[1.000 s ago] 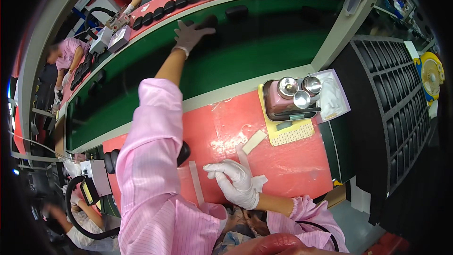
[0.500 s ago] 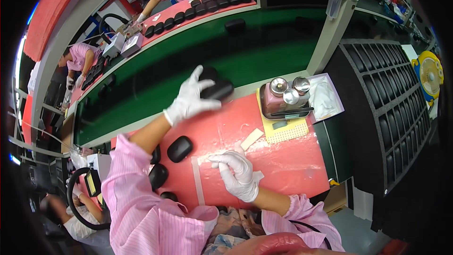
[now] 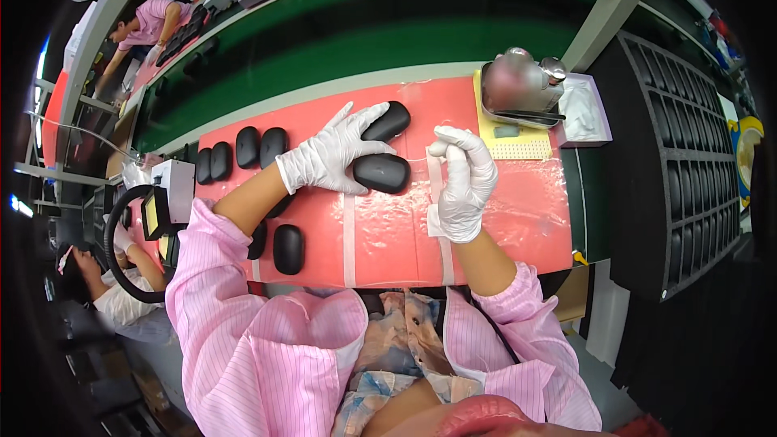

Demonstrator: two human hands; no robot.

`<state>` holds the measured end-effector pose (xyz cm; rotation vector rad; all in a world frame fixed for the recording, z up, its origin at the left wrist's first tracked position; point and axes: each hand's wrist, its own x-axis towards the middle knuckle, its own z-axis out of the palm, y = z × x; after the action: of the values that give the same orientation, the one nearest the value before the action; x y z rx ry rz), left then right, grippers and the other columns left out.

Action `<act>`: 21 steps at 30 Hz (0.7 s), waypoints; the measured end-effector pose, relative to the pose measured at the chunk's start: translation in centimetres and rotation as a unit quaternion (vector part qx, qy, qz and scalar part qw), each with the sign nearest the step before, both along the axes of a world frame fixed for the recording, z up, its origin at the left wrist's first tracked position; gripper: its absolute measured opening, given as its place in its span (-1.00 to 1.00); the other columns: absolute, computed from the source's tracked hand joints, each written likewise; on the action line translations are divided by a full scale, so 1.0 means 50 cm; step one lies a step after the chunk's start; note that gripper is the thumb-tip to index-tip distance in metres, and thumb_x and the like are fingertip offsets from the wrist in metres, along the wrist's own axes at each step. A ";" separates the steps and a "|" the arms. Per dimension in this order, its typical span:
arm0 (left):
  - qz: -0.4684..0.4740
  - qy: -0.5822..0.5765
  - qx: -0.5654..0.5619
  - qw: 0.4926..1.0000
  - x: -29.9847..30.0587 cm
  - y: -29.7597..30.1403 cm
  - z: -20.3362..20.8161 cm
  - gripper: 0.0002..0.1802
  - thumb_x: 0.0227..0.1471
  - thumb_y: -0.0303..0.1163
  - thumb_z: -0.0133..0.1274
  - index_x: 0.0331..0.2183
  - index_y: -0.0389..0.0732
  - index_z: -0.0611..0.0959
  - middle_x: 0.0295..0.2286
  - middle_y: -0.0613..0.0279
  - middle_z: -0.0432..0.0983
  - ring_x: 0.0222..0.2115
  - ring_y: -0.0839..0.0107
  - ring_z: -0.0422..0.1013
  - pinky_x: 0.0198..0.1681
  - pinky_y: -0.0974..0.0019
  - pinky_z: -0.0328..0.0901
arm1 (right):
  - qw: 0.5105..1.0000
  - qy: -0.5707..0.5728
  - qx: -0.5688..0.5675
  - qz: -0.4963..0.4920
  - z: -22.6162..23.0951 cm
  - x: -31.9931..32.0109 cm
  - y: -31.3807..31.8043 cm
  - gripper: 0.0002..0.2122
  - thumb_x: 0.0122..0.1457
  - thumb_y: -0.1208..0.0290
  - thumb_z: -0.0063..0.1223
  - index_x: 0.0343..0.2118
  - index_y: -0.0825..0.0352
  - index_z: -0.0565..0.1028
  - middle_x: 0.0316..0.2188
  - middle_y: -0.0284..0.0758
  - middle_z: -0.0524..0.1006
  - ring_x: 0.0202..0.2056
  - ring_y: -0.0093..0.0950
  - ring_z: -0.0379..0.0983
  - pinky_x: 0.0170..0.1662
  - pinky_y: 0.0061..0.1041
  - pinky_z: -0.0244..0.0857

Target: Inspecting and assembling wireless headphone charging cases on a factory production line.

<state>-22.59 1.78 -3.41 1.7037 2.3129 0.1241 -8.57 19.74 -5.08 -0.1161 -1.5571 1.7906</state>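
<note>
The left hand has its gloved fingers spread wide and grasping two items at once: a farther black case and a nearer black case. One finger lies between the two, probably keeping them apart within a single grip, while the outer fingers meet their left ends. Whether the cases bear on the desk or hang just over it, I cannot tell. Both are smooth, matt and pebble-shaped, with rounded corners; the thin white gloves wrinkle over the knuckles, presumably worn to spare such surfaces from marks.

Just right of those fingers, the right hand curls its own, tips drawn together; whether anything small is pinched there cannot be made out. A pale flat strip runs beneath it, and another pale strip lies below the left fingers. Both look flat against the glossy film over the red desk.

Left of the left fingers stand more black cases, grouped perhaps for easy reach, with a single case nearer the body. Beyond the right fingers, a shiny metal tray gathers metal-topped bottles on a yellow sheet. Farthest ahead stretches a smooth green belt.
</note>
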 end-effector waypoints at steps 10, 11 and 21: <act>0.024 -0.041 0.130 0.990 -0.086 0.077 0.089 -0.22 -0.08 -0.03 0.19 0.14 -0.12 0.35 0.21 -0.14 0.02 0.24 -0.07 -0.04 0.29 0.02 -0.10 | 0.996 0.017 -0.022 0.082 -0.016 0.035 -0.007 -0.81 0.21 0.63 -0.20 -0.23 0.43 0.50 -0.48 -0.33 0.49 -0.40 -0.59 0.42 -0.25 -0.64 0.28; 0.039 -0.015 0.143 0.989 -0.127 0.103 0.093 -0.23 -0.04 -0.02 0.16 0.13 -0.17 0.34 0.20 -0.09 0.07 0.24 -0.02 -0.02 0.29 0.07 -0.08 | 0.996 0.019 -0.032 0.087 -0.012 0.034 -0.007 -0.81 0.21 0.63 -0.20 -0.23 0.43 0.50 -0.48 -0.34 0.48 -0.40 -0.59 0.42 -0.26 -0.63 0.28; 0.249 0.284 0.064 0.924 -0.579 0.431 -0.071 -0.12 -0.06 -0.04 0.12 0.18 -0.26 0.18 0.14 -0.08 0.15 0.17 0.01 0.09 0.19 -0.01 0.04 | 0.983 -0.052 -0.156 0.087 -0.002 0.038 0.007 -0.82 0.16 0.65 -0.21 -0.29 0.44 0.50 -0.48 -0.31 0.50 -0.40 -0.57 0.43 0.07 -0.44 0.23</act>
<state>-51.53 23.31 -6.96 1.2717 3.2013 -0.1500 -6.66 20.07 -5.18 -0.2331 -1.3816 2.1910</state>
